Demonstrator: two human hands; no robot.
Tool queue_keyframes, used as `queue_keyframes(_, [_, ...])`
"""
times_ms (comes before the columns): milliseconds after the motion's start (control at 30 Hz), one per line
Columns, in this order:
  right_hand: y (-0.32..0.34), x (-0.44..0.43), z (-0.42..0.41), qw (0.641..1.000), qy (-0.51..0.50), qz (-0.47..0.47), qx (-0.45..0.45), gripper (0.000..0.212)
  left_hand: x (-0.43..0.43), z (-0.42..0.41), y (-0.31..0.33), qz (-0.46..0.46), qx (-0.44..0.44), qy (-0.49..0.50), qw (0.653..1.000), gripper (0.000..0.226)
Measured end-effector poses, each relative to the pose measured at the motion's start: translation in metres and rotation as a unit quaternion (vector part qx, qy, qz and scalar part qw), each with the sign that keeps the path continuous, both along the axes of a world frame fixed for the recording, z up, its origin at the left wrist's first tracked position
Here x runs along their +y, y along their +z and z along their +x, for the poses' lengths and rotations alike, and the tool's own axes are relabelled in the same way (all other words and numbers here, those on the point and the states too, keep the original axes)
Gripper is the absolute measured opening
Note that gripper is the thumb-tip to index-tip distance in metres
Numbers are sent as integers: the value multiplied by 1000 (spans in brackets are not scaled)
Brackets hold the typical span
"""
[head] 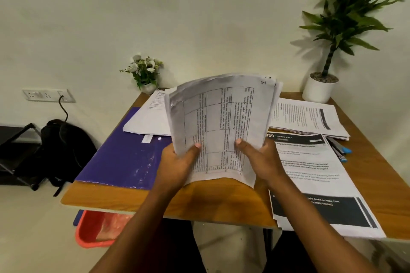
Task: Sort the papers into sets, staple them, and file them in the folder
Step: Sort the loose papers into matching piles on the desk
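The wooden table (221,197) carried a purple folder (119,157) at its left and loose printed sheets (310,168) at its right. Above its middle, a curved stack of papers (219,122) stood upright, with the left hand (179,162) and right hand (261,157) clamped on its lower edges, thumbs in front.

One head-worn view — looking forward and down, close over the wooden desk (221,197) toward the wall.
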State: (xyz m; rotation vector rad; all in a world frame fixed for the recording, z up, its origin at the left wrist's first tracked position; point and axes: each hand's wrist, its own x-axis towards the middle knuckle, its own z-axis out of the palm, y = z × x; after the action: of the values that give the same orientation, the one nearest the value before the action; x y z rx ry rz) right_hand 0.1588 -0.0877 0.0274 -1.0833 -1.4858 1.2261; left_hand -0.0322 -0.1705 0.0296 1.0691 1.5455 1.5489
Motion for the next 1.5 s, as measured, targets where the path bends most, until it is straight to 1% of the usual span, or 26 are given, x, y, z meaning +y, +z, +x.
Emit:
queue_keyframes(67, [9, 1, 4, 1000, -11, 20, 12, 16, -1, -1, 12, 31, -7, 11, 999, 7])
queue_keyframes(200, [29, 0, 4, 996, -18, 71, 60, 18, -1, -2, 37, 84, -27, 20, 996, 20])
queue_keyframes(300, [27, -3, 2, 995, -18, 72, 62, 23, 0, 0, 41, 86, -27, 12, 996, 27])
queue_keyframes(367, [27, -4, 2, 995, -17, 67, 66, 20, 0, 0, 43, 85, -16, 13, 996, 30])
queue_keyframes(467, [43, -4, 4, 993, -21, 91, 73, 7, 0, -1, 53, 108, 16, 16, 994, 25])
queue_keyframes(567, [56, 0, 3, 988, -30, 130, 77, 11, 0, 1, 63, 148, 17, 21, 989, 16])
queue_keyframes(633, [52, 0, 1, 990, -22, 122, 60, 4, 3, 2, 57, 135, 9, 26, 990, 15])
queue_keyframes(733, [19, 0, 1, 996, -8, 79, 27, 14, 3, 7, 26, 62, -2, 17, 998, 5])
queue_keyframes(800, [-1, -1, 3, 999, -10, 49, 21, 13, 0, 10, 8, 32, -9, -1, 999, 7])
queue_keyframes(1000, [-11, -2, 5, 999, -7, 28, 31, 12, -2, 8, -3, 31, -21, -8, 999, 13])
queue_keyframes(1100, [-27, -5, 4, 1000, 3, 12, 19, 29, -1, 9, -13, 3, -18, -10, 1000, 12])
queue_keyframes(1133, [-30, -6, 4, 1000, 3, 4, 19, 30, -2, 10, -16, -1, -20, -13, 1000, 13])
queue_keyframes(1267, [-19, -6, 9, 1000, 3, 7, 9, 20, -4, 7, -1, 21, -15, -17, 1000, 11])
queue_keyframes(1333, [-4, -3, 12, 1000, 5, 20, 16, 27, -2, 1, 18, 49, -11, -9, 999, 10])
queue_keyframes(1400, [19, 1, 13, 997, 6, 53, 51, 35, 1, -7, 41, 82, 5, -6, 997, 17])
queue_keyframes(1467, [43, 6, 12, 993, 3, 91, 77, 36, 7, -13, 60, 113, 13, 1, 994, 13])
queue_keyframes(1500, [53, 9, 11, 991, 0, 104, 81, 33, 11, -15, 67, 124, 19, 5, 992, 10])
